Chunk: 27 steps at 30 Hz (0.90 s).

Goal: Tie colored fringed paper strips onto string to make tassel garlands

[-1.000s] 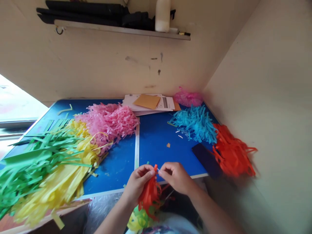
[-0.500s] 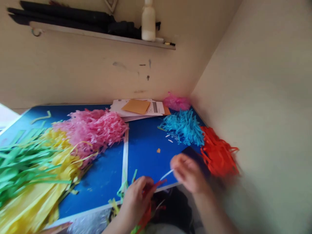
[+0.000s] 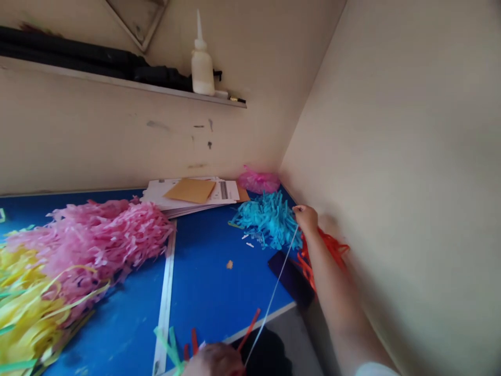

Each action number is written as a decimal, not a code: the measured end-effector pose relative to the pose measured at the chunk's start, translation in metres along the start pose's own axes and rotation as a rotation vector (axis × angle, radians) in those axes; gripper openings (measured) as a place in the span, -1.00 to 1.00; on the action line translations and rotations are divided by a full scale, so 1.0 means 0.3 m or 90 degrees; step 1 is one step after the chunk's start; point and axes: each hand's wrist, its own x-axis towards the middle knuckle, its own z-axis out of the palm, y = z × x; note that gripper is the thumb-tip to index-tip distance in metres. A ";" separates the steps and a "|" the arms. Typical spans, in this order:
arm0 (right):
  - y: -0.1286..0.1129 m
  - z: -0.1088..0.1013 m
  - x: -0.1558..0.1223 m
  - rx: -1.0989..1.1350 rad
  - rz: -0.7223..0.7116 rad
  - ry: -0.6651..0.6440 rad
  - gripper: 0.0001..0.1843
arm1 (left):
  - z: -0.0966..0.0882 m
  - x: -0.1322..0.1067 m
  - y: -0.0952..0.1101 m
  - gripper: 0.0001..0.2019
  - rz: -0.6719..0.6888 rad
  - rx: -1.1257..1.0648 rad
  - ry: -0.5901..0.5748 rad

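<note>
My right hand [image 3: 307,216] is raised beside the blue paper fringe, its fingers pinched on a white string [image 3: 274,292]. The string runs taut down to my left hand [image 3: 217,360] at the bottom edge. My left hand is closed, partly cut off by the frame, and red paper strips [image 3: 249,331] stick out on both sides of it. Green strips [image 3: 172,347] show just left of that hand. Behind my right forearm lies red paper fringe [image 3: 331,245], partly hidden. A dark phone [image 3: 290,278] rests on the blue table below the blue fringe [image 3: 270,219].
Pink fringe [image 3: 113,235] and yellow fringe [image 3: 27,313] are heaped on the left of the blue table [image 3: 211,297]. Papers with a brown envelope [image 3: 190,190] and a pink plastic bag [image 3: 259,181] lie by the wall. A white bottle [image 3: 202,70] stands on the shelf above.
My right hand has moved up and away from my left, drawing the white string out long between them. My left hand is lower in view. The camera has turned right.
</note>
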 end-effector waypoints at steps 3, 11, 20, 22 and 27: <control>0.002 -0.004 0.002 -0.007 0.005 -0.004 -0.63 | -0.069 0.034 0.069 -0.87 -0.080 -0.022 0.051; -0.088 -0.136 -0.176 -0.002 -0.013 0.112 -0.60 | -0.151 0.029 0.084 -0.88 -0.175 -0.089 0.131; -0.366 -0.042 -0.950 0.370 -0.375 -0.254 -0.75 | -0.280 0.095 0.147 -0.71 -0.275 -0.276 0.523; -0.355 -0.072 -0.955 0.502 -0.246 -0.356 -0.70 | -0.327 0.034 0.163 -0.68 -0.328 -0.377 0.452; -0.380 -0.038 -0.904 0.640 -0.175 -0.510 -0.69 | -0.335 -0.051 0.190 -0.68 -0.380 -0.633 0.330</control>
